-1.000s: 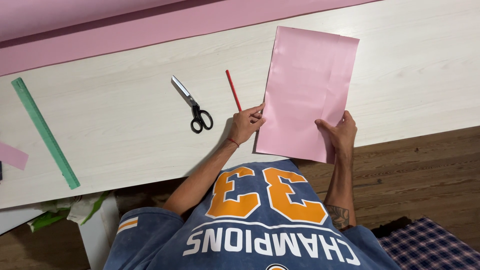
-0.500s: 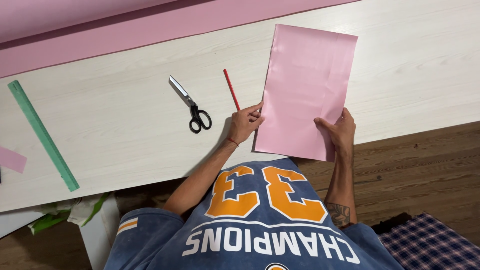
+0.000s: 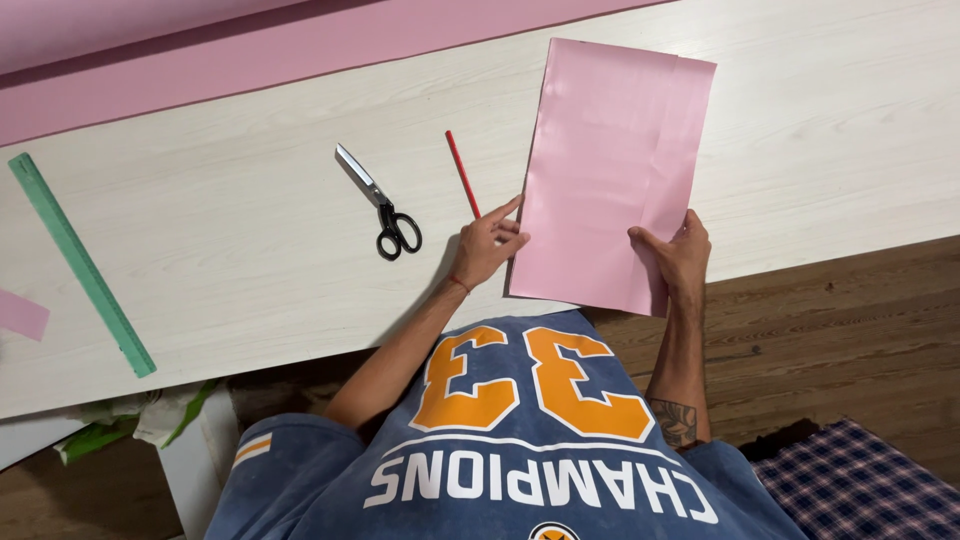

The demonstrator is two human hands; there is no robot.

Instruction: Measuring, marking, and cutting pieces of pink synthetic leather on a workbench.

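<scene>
While both hands, left hand [image 3: 487,245] and right hand [image 3: 682,258], pinch it, the pink sheet [image 3: 615,170] lies flat.

A pale wood-grain desk [image 3: 230,250] carries a pink sheet [image 3: 615,170], black-handled scissors [image 3: 383,205], a red pencil [image 3: 462,175], a green ruler [image 3: 80,262] and a pink strip [image 3: 300,50].
</scene>
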